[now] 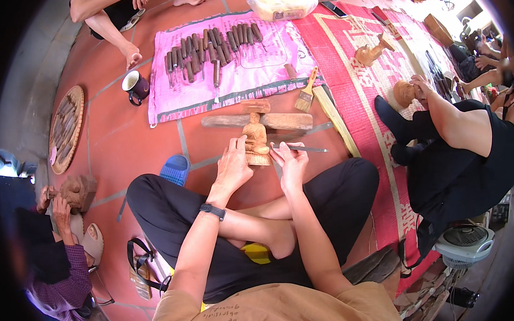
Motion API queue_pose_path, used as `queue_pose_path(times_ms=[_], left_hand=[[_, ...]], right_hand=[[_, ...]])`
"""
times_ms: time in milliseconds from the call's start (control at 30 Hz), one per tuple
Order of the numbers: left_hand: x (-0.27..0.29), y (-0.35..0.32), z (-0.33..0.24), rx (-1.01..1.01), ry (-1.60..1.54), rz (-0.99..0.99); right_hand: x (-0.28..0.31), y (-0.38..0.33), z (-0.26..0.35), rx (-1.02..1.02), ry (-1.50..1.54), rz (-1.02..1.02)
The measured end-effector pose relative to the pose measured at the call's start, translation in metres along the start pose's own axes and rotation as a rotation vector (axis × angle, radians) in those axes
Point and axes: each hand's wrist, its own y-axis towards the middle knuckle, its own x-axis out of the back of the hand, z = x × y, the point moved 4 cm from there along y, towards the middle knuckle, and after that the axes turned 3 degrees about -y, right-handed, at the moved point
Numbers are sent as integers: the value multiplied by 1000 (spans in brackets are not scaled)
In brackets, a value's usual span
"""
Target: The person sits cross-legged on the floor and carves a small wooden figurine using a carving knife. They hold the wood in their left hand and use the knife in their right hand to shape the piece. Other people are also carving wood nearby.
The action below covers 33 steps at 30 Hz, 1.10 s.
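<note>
Tiled floor (142, 148); wooden carving (256, 134) between hands (233, 164) (292, 167).

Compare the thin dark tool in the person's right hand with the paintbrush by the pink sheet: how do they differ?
The thin dark tool is pinched in the right hand; the paintbrush lies unheld beside the pink sheet.
The tool is slim and dark, while the paintbrush is yellowish with broad bristles.
The tool lies nearly level across the picture; the paintbrush slants, bristles toward the person.
Both are longer than wide.
</note>
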Motion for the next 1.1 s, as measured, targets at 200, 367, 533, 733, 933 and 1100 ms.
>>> queue_pose_path(times_ms=[200, 367, 533, 733, 933, 1100], left_hand=[[-12, 3, -13, 114, 54, 34], [-22, 5, -8, 117, 110, 53], [-12, 4, -7, 141, -34, 62], [0, 10, -12, 206, -200, 144], [-4, 10, -6, 163, -332, 156], [-6, 13, 1, 139, -356, 193]], right_hand=[[-19, -10, 19, 363, -501, 25], [-13, -7, 26, 343, -606, -46], [-17, -7, 32, 276, -587, 36], [-19, -8, 41, 442, -636, 43], [-15, -8, 36, 357, -673, 64], [-13, -1, 36, 363, -607, 155]])
